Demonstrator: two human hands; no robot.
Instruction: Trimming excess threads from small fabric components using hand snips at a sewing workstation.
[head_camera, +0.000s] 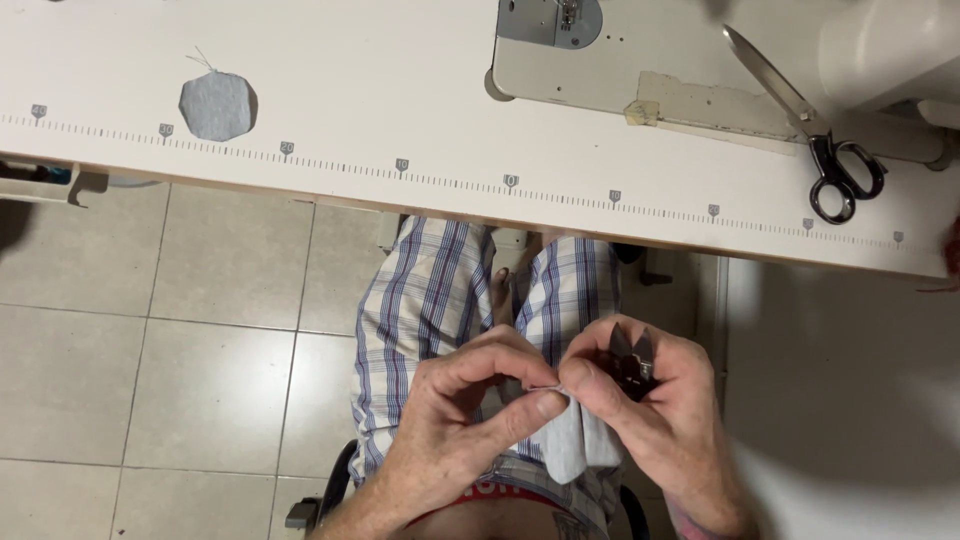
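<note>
White sewing table (330, 90), grey tiled floor (200, 330).

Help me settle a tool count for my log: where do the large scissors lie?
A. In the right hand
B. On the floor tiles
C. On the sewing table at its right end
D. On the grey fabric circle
C: the large scissors lie on the white sewing table, near its right end, away from both hands.

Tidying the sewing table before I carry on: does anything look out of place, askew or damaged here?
Little stands out. The scissors lie slanted, blades resting up on the sewing machine's base. A round grey fabric piece sits alone at the table's far left, threads trailing. Both the left hand and the right hand pinch grey cloth over the lap.
</note>
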